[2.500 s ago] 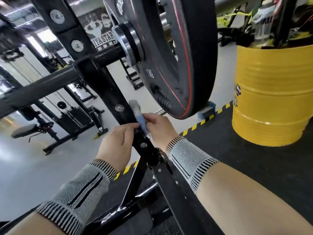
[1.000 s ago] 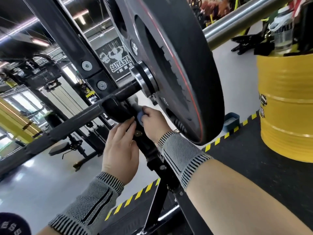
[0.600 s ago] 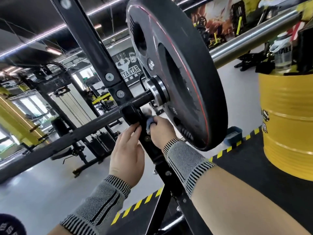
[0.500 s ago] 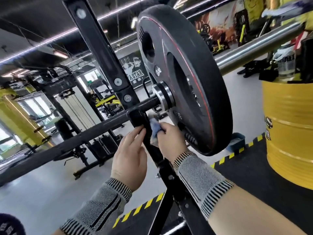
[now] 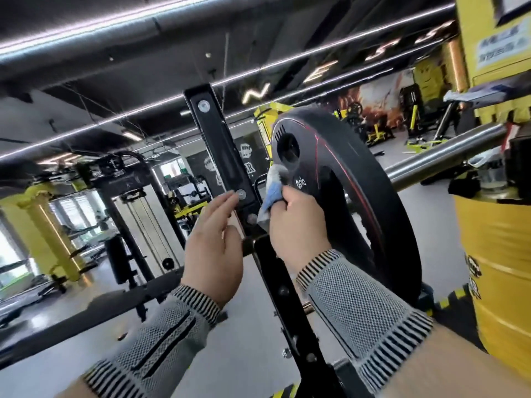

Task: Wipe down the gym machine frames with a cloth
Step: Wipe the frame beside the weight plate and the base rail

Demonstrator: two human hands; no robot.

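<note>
Against the black rack upright (image 5: 227,165), your right hand (image 5: 296,222) grips the blue cloth (image 5: 271,193); your left hand (image 5: 214,245) rests open-fingered alongside.

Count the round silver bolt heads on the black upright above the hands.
2. One bolt head sits near the top of the black upright; the other bolt head is lower, beside the left hand's fingertips. Others may be hidden behind the hands.
</note>
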